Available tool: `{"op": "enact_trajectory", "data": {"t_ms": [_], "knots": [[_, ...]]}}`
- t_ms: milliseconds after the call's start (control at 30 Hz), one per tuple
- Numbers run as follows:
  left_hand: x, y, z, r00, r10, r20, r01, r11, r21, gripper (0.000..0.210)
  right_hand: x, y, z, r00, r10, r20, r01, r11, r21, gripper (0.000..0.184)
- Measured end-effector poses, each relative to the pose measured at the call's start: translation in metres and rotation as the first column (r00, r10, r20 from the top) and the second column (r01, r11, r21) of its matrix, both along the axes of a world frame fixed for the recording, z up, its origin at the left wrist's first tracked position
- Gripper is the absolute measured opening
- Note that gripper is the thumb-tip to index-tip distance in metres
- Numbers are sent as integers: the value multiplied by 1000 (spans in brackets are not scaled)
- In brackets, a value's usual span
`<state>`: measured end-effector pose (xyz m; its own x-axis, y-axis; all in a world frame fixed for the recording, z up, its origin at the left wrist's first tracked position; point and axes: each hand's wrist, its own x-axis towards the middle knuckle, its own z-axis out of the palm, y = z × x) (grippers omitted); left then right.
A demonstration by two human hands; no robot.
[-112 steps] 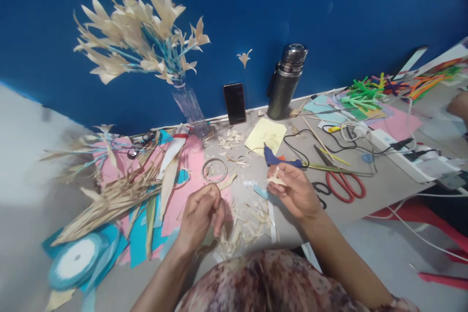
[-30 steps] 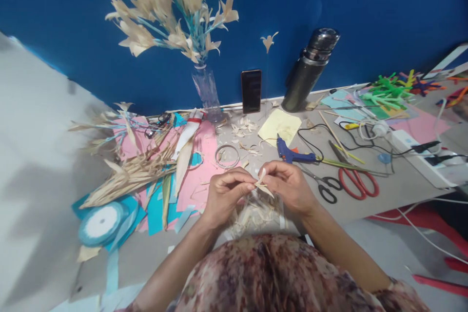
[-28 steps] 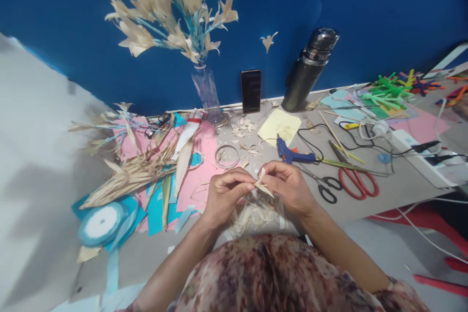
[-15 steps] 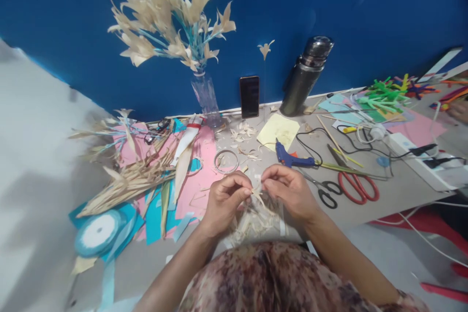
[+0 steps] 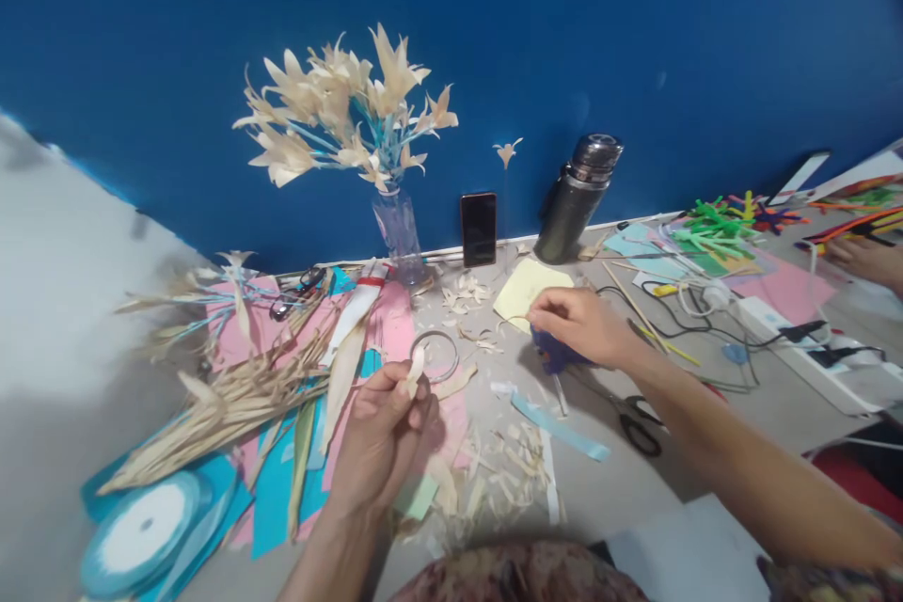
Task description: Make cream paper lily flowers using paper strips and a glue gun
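My left hand [image 5: 385, 423] is closed, pinching a small pale corn-husk petal [image 5: 416, 369] upright between thumb and fingertips. My right hand [image 5: 585, 324] is over a blue glue gun [image 5: 554, 356], its fingers drawn together at the edge of a yellow paper square [image 5: 518, 296]. What those fingertips hold, if anything, is hidden. Behind my left fingers lies a roll of tape [image 5: 455, 357]. Husk scraps [image 5: 494, 470] and a light-blue ribbon strip [image 5: 564, 431] are spread in front of me.
Husk flowers fill a clear bottle [image 5: 399, 230] by the wall, with a phone [image 5: 479, 230] and a flask [image 5: 577, 198] alongside. Dry husks [image 5: 232, 395] and a ribbon spool [image 5: 145, 531] lie left. Scissors [image 5: 641, 428], a power strip [image 5: 804, 353] and another person's hand [image 5: 867, 259] are right.
My hands have separated. The left has moved left and holds the petal up; the right has gone forward and right to the glue gun. The view has shifted upward.
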<state>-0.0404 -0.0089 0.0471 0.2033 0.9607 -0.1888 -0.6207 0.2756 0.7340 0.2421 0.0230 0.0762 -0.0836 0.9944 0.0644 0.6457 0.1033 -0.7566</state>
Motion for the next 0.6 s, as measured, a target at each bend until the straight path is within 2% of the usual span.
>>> {"op": "enact_trajectory", "data": {"t_ms": [67,100,233,433,600], "knots": [[1,0,-5,1000,-9,-10,8,999,-31,30,-5,37,-9,968,31,248,-31,1000,-4,15],[1,0,-6,1000,-11,-14,11,999,-39,31,-8,54,-14,927,38,374,-31,999,-23,15],[-4,-2,-9,1000,-22,-2,22,998,-63,30,-22,99,-34,866,61,497,-44,998,-45,15],[-10,1,-21,1000,-5,10,6,992,-127,34,-43,112,-55,799,101,592,-68,995,-78,13],[-11,2,-25,1000,-11,5,12,989,-145,39,-37,118,-63,811,71,580,-27,996,-85,17]]}}
